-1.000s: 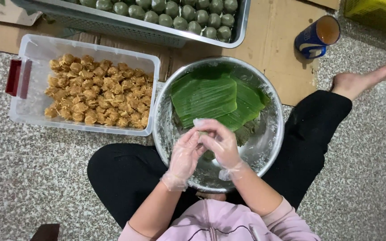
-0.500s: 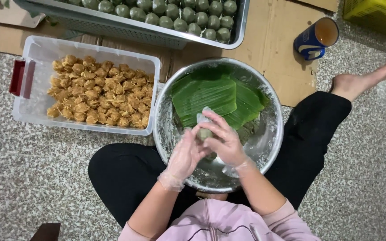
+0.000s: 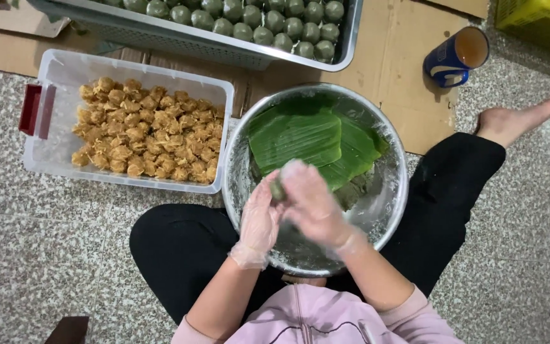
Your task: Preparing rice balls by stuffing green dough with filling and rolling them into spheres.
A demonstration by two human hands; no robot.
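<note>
Pressing green dough between gloved palms over the steel bowl

Your two hands have closed together since a second ago: then the fingers stood a little apart above the bowl, and now your right hand (image 3: 313,200) lies over your left hand (image 3: 259,220), both in thin clear gloves, clamped on a small lump of green dough (image 3: 277,189) that only peeks out at the top. By my judgement you are rolling or shaping the piece, and it is not ready to set down yet.

The lump sits above the near side of the steel bowl (image 3: 394,191), which rests between your crossed legs. Banana leaves (image 3: 307,137) cover the dough at the far side of that bowl.

To your left stands a clear plastic tub (image 3: 52,159) with a red latch, holding golden-brown filling balls (image 3: 144,134). Beyond it a metal tray (image 3: 345,57) carries rows of finished green balls (image 3: 268,22). A blue mug (image 3: 453,57) stands on flattened cardboard (image 3: 402,102), laid over a speckled stone floor (image 3: 46,255). A yellow crate (image 3: 536,22) shows at the far right corner.
</note>
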